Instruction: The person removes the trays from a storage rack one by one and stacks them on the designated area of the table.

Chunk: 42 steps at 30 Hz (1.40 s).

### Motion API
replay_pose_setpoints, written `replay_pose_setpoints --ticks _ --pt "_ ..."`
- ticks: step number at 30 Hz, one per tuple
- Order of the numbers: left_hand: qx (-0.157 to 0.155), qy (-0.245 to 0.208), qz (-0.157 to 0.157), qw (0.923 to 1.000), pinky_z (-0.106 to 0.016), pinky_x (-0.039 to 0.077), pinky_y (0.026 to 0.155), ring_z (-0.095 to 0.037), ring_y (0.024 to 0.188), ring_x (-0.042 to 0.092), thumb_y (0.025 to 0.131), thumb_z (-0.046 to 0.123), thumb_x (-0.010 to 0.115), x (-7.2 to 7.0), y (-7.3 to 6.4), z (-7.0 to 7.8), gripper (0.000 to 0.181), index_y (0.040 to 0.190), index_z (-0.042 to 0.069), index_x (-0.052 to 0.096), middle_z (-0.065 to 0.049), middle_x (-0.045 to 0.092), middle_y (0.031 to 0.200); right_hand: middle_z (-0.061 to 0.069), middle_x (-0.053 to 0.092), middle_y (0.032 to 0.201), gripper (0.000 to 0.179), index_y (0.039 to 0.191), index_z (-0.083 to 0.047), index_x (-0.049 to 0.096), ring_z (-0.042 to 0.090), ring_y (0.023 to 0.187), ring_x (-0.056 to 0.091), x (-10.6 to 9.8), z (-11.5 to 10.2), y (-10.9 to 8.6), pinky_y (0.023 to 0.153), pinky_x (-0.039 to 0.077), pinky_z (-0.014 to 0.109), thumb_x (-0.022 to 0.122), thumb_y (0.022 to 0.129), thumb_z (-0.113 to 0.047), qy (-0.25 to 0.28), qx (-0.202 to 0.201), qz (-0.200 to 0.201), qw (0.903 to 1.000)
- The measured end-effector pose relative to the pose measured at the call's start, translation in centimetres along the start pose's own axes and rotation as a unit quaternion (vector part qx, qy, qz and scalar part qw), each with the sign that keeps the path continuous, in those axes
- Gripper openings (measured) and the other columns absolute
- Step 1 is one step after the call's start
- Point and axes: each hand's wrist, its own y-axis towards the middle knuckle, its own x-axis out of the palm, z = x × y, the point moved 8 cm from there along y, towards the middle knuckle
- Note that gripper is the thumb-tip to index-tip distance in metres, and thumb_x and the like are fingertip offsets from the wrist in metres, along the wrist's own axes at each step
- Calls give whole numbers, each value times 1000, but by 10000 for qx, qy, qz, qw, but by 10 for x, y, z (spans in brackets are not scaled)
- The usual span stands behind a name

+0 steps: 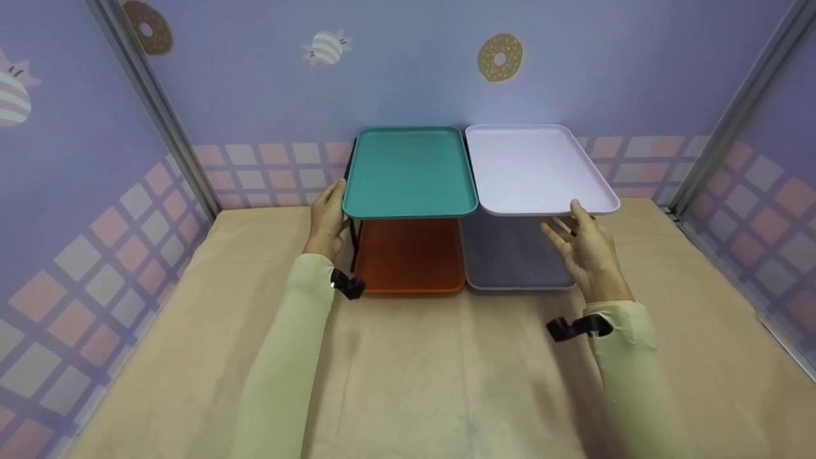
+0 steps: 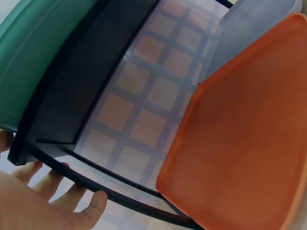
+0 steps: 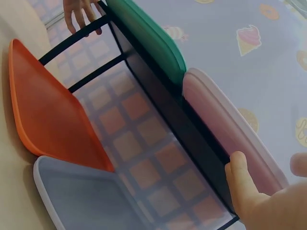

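A teal tray [image 1: 411, 172] and a white tray [image 1: 539, 167] lie side by side on top of a black rack [image 2: 72, 81]. Beneath them, on the table, are an orange tray [image 1: 409, 255] and a grey tray [image 1: 516, 255]. My left hand [image 1: 327, 220] grips the rack's left end beside the teal tray, fingers around its leg in the left wrist view. My right hand [image 1: 593, 255] is at the white tray's front right edge, thumb near the rim and fingers extended below; one finger touches the edge in the right wrist view.
A cloth-covered table [image 1: 414, 376] extends in front of the trays. Behind the rack stands a patterned wall [image 1: 408, 64], with side walls at left and right. Grey metal posts [image 1: 159, 108] mark the corners.
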Motion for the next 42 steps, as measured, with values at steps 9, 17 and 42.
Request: replay_pose_setpoints --ticks 9,17,42 --pt "60 136 -67 9999 -43 39 117 -24 142 46 109 34 50 3 1 -3 51 155 13 45 -8 47 157 8 41 128 29 136 -11 35 22 122 49 6 0 1 114 41 37 44 109 -18 74 -137 -4 9999" --pt "348 -34 -69 9994 -41 39 117 -23 140 49 108 35 52 0 3 -8 51 151 8 50 -9 49 155 8 41 133 46 152 -13 25 27 140 40 9 -2 2 111 44 38 42 110 -19 116 -303 16 9995" --pt "498 481 -80 9976 -38 38 118 -23 142 48 110 37 46 -5 -3 -6 51 152 9 48 -10 50 153 10 40 134 49 155 -7 20 28 124 52 2 -14 -10 111 44 36 37 111 -17 -123 -575 -161 9981"
